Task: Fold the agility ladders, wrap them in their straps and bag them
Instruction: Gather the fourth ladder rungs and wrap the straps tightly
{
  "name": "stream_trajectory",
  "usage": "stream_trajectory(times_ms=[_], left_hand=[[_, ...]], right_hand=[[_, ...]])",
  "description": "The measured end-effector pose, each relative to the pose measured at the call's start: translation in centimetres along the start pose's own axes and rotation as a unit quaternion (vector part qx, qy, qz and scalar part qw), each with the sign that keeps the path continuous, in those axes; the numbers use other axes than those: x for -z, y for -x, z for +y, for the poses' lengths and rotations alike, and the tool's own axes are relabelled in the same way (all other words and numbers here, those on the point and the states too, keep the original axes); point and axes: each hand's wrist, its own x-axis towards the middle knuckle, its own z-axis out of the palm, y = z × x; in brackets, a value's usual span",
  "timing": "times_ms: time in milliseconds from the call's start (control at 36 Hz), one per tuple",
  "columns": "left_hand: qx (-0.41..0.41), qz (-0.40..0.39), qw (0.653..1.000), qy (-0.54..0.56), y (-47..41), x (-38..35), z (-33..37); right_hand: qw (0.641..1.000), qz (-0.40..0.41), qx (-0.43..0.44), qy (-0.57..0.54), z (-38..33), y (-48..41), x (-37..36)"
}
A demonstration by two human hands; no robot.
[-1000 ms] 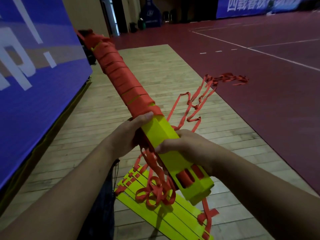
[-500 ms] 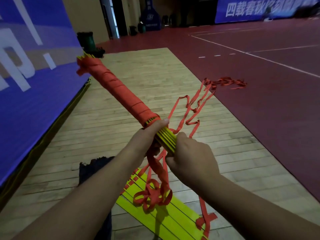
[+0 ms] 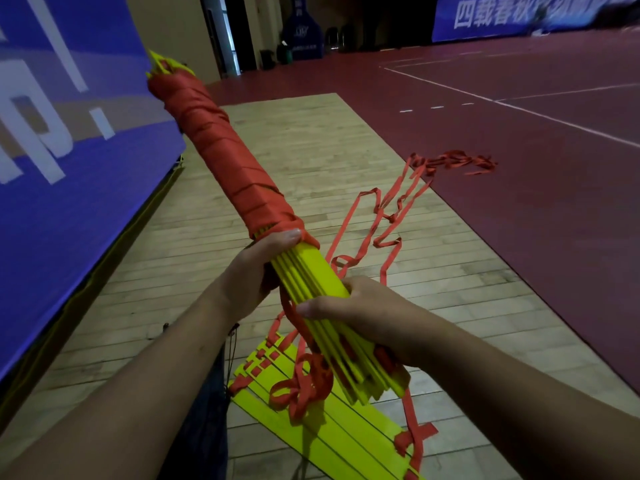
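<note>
rung bundle rolled a further turn under the strap. left hand and right hand both clasp it; near end remains bare.

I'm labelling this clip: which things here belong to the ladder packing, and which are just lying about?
Job: rung bundle gripped by left hand and right hand; red strap, part wound, part trailing; second ladder on the floor; dark drawstring bag.
Lying about: blue side banner; far banner.

Smooth yellow plastic rungs; matt woven red strap; wood-plank floor.
</note>
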Motion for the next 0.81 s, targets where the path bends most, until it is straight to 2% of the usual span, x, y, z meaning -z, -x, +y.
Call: stream_trajectory(times_ms=[56, 139, 222, 278, 333, 417, 472, 556, 639, 694, 750, 806], left_hand=[[0.009, -0.009, 1.000, 0.022, -0.1, 0.1, 0.0], [0.090, -0.057, 0.994, 0.028, -0.3, 0.6, 0.4], [0.193, -0.081, 0.972, -0.105, 0.0, 1.0, 0.6], [0.226, -0.072, 0.956, -0.175, 0.2, 0.7, 0.6], [0.186, -0.053, 0.962, -0.193, 0.0, -0.2, 0.7], [0.127, -0.028, 0.972, -0.195, -0.5, -1.8, 0.6], [0.113, 0.027, 0.970, -0.215, -0.6, -2.8, -0.1], [0.087, 0.115, 0.972, -0.187, -0.6, -2.8, -1.3], [0.071, 0.138, 0.978, -0.138, -0.4, -1.6, -1.6], [0.055, 0.113, 0.983, -0.136, -0.3, -0.7, -1.4], [0.045, 0.065, 0.986, -0.144, -0.3, 0.2, -1.3], [0.043, 0.027, 0.989, -0.136, -0.2, 0.9, -1.1]], right_hand=[[0.999, 0.028, 0.025, 0.018, -0.2, 0.1, -0.3], [0.993, 0.080, 0.054, 0.074, -0.3, 0.0, -0.2], [0.969, 0.155, 0.083, 0.173, 0.1, -0.6, 0.8], [0.946, 0.203, 0.090, 0.236, 0.3, -0.9, 1.4], [0.911, 0.250, 0.079, 0.320, 0.3, -1.0, 1.6], [0.828, 0.317, 0.069, 0.457, 0.7, -0.9, 1.1], [0.812, 0.320, 0.096, 0.479, 1.2, -0.8, 0.3], [0.815, 0.309, 0.176, 0.457, 2.0, -1.0, -1.1], [0.835, 0.299, 0.210, 0.412, 2.2, -1.5, -1.8], [0.893, 0.282, 0.170, 0.307, 1.6, -1.5, -1.6], [0.956, 0.226, 0.087, 0.167, 0.4, -1.5, -0.8], [0.983, 0.145, 0.017, 0.111, -0.3, -1.5, 0.7]])
